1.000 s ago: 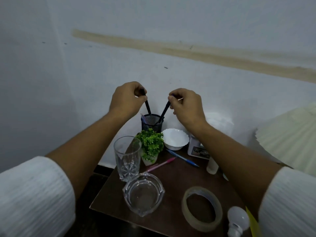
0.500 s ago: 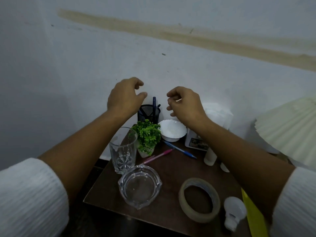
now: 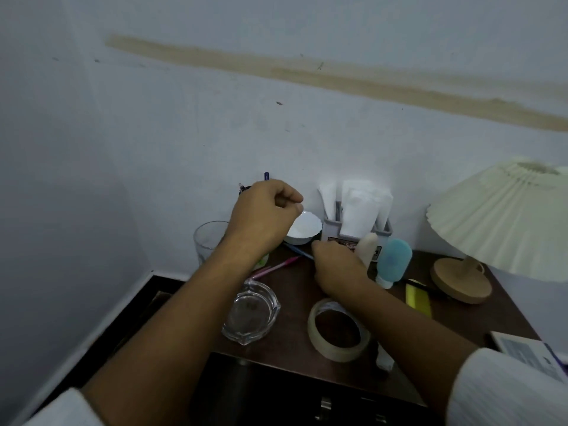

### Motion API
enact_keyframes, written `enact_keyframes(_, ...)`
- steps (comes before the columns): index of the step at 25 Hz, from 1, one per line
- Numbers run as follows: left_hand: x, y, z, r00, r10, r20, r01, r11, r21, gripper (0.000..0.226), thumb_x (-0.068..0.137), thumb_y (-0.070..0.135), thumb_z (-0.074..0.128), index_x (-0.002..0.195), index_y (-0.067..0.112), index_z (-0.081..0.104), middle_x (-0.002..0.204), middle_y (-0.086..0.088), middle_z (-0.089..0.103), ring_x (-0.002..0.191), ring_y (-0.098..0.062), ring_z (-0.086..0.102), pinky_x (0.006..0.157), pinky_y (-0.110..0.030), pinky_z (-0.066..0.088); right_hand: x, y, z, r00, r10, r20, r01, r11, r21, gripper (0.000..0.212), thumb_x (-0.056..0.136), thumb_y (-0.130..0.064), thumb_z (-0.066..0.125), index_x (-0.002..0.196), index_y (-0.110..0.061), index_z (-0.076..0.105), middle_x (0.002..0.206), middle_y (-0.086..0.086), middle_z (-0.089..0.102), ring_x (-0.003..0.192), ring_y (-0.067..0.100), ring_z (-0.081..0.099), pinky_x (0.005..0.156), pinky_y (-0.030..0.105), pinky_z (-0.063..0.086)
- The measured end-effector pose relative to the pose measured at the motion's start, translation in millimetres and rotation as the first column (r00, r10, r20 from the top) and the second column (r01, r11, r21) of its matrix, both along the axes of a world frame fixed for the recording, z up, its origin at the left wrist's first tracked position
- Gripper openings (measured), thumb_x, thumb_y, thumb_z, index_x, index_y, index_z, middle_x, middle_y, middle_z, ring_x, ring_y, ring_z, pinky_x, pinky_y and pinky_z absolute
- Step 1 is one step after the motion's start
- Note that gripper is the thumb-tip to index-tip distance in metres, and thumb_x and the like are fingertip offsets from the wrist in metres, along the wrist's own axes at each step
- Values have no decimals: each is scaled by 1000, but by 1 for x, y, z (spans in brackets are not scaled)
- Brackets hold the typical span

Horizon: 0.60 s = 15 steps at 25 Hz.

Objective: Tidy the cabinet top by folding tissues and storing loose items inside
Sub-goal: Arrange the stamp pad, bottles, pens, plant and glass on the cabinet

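On the dark brown cabinet top (image 3: 295, 289) a blue pen (image 3: 297, 250) and a pink pen (image 3: 276, 267) lie in front of a white bowl (image 3: 305, 229). My right hand (image 3: 336, 267) is down on the top, its fingertips pinching the blue pen's near end. My left hand (image 3: 264, 215) hovers above with loosely curled fingers and holds nothing; it hides the pen holder, whose pen tips (image 3: 266, 176) stick out behind it. White tissues (image 3: 358, 204) stand in a grey holder by the wall.
A drinking glass (image 3: 209, 238), a glass ashtray (image 3: 250, 315) and a tape roll (image 3: 338, 330) stand near the front. Two small bottles (image 3: 393, 262), a yellow comb (image 3: 418, 299) and a pleated lamp (image 3: 504, 216) fill the right side. The wall lies just behind.
Both hands let go of the black pens in the holder. My right hand then dropped to the blue pen on the top, and the view swung right and down.
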<state>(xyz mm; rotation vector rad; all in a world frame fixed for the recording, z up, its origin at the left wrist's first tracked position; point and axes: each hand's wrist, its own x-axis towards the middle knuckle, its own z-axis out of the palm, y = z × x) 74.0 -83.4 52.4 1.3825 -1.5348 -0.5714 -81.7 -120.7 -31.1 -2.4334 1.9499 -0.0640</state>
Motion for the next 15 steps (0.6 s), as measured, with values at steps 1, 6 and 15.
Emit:
enact_keyframes(1, 0, 5, -3, 999, 7, -45, -6, 1000, 12, 9, 90, 19, 70, 97, 23, 75, 82, 10, 70, 75, -8, 66, 79, -37, 61, 1, 3, 0, 1000, -20, 4, 20, 1000, -7, 31, 93, -13, 66, 122, -14, 55, 119, 9, 63, 107, 24, 63, 85, 38, 55)
enact_keyframes(6, -6, 27, -18, 977, 77, -199, -68, 996, 52, 9, 92, 18, 69, 97, 25, 73, 82, 3, 70, 75, -15, 68, 71, -36, 62, -16, 22, 25, 866, -190, 463, 152, 981, 118, 12, 91, -11, 69, 103, -12, 68, 97, 6, 68, 81, 16, 68, 70, 27, 60)
enact_keyframes(15, -33, 45, -28, 874, 20, -485, 24, 996, 84, 14, 95, 25, 68, 106, 17, 71, 84, -3, 69, 63, -7, 63, 51, -19, 52, -38, 92, 52, 468, -88, 879, -108, 982, 156, 15, 94, -7, 66, 104, -18, 69, 85, 4, 66, 48, 6, 54, 41, 19, 42)
